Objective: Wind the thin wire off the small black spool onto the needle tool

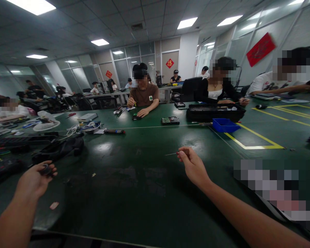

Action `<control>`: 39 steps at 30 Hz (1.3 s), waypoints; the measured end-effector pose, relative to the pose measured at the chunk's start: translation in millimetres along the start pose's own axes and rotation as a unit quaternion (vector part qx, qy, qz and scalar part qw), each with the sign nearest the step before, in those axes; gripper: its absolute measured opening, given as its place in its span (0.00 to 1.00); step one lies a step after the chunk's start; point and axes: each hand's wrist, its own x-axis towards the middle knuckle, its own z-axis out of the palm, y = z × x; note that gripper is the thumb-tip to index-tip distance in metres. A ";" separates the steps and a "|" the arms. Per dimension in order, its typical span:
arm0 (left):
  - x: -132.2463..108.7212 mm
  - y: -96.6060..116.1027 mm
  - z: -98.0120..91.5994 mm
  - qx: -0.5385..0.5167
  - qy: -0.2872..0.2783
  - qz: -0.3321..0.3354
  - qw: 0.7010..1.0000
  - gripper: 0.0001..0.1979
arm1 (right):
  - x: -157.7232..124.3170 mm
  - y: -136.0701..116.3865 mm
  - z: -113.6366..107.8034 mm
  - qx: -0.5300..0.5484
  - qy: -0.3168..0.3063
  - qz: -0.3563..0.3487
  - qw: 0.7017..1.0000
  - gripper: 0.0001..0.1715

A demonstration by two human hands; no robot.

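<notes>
Head view: a thin-shafted tool, apparently a screwdriver, is held above the green surface by the right grip, which is closed about its handle; the shaft is directed leftward, its tip free. A small dark object is enclosed by the curled left grip, well apart from the tool; its identity cannot be told. The tool is judged light and stiff, the slim shaft too narrow for secure holding; the handle is considered the proper place of hold. The dark object is judged light and possibly slippery, best taken by its sides.
</notes>
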 end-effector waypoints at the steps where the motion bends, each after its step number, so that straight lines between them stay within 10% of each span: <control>1: -4.2 2.6 7.4 -0.018 -0.020 -0.016 1.000 0.09 | 0.0 0.1 -0.1 -0.002 0.000 0.001 1.000 0.16; 22: -192.5 -12.4 220.8 -0.186 -0.486 -0.181 0.835 0.08 | 4.7 2.7 -4.3 0.001 0.013 -0.001 1.000 0.16; 30: -210.9 -76.8 239.4 -0.026 -0.541 0.040 0.840 0.10 | 2.4 -0.9 -4.7 0.003 0.012 0.004 1.000 0.17; 39: -197.1 -73.0 232.3 -0.055 -0.510 0.088 0.854 0.11 | 2.6 5.9 -2.5 0.013 0.008 -0.003 1.000 0.16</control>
